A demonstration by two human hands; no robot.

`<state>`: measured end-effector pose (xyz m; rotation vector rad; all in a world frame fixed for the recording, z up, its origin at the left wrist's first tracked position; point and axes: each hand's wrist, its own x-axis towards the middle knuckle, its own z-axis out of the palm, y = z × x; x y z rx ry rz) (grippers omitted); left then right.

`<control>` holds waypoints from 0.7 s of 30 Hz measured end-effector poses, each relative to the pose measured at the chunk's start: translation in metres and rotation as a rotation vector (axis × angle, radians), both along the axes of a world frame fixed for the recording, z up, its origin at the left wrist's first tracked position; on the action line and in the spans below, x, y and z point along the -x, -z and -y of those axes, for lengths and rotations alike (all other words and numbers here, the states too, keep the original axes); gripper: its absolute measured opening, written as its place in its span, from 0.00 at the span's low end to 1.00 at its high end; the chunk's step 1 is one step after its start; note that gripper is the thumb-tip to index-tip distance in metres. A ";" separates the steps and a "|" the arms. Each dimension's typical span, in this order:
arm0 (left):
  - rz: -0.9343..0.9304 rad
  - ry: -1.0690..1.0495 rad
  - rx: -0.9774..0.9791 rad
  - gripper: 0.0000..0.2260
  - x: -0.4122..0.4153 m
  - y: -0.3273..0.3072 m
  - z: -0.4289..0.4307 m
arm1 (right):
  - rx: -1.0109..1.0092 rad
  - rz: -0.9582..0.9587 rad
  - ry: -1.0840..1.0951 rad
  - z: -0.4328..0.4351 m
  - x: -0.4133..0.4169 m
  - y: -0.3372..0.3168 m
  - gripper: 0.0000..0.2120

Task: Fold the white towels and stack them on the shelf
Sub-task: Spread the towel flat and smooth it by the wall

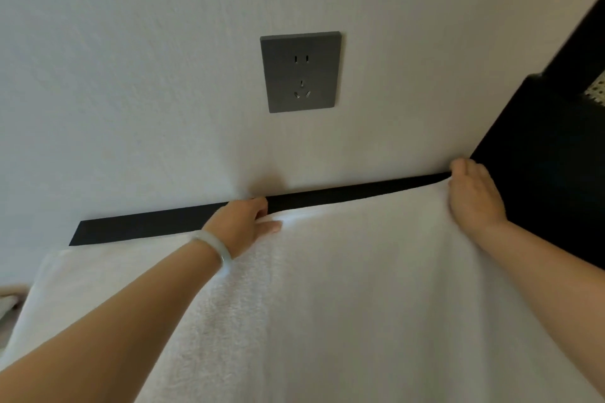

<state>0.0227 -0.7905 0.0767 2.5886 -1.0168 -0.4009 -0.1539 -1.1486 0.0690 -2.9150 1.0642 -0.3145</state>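
White towel point(343, 288) lies spread over the black surface point(147, 227), covering all but a narrow strip along its far edge. The cloth is plain terry, with one soft ridge at centre. Left hand point(240, 222), bracelet point(216, 247) at the wrist, pinches the towel's far hem mid-span. Right hand point(474, 196) curls over the hem at the far right corner, tight against dark furniture point(540, 157). The wall point(131, 75) directly behind carries a grey outlet point(301, 72).

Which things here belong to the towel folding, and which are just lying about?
In the job: white towel; left hand and right hand, both gripping its far edge; black surface under it.
Just there: wall socket; bracelet on the left wrist; black furniture at right.
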 end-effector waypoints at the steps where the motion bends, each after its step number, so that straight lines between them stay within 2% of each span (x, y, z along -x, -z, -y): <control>1: 0.053 0.029 -0.022 0.16 -0.001 0.002 -0.003 | 0.039 -0.030 0.003 -0.004 -0.001 -0.004 0.12; 4: 0.171 0.073 -0.107 0.15 -0.006 0.008 -0.009 | 0.129 -0.007 -0.052 -0.034 -0.004 -0.018 0.13; 6: 0.164 0.054 -0.118 0.15 -0.006 0.010 -0.008 | 0.070 0.051 -0.209 -0.074 -0.001 -0.012 0.13; 7: 0.144 0.045 -0.120 0.15 -0.006 0.011 -0.006 | -0.005 0.035 -0.271 -0.095 0.001 -0.005 0.16; 10: 0.047 0.043 -0.112 0.17 -0.005 0.006 -0.007 | -0.161 -0.199 -0.224 -0.130 0.010 0.019 0.27; 13: -0.121 0.129 -0.115 0.17 -0.012 -0.012 -0.020 | -0.177 -0.254 -0.206 -0.129 0.010 0.029 0.30; 16: -0.329 0.212 -0.265 0.21 -0.028 -0.035 -0.041 | -0.167 -0.263 -0.220 -0.127 0.009 0.030 0.32; 18: -0.323 0.222 -0.378 0.22 -0.044 -0.042 -0.058 | -0.164 -0.272 -0.213 -0.126 0.009 0.030 0.32; 21: -0.196 0.149 -0.340 0.20 -0.068 -0.043 -0.076 | -0.163 -0.274 -0.207 -0.126 0.008 0.030 0.31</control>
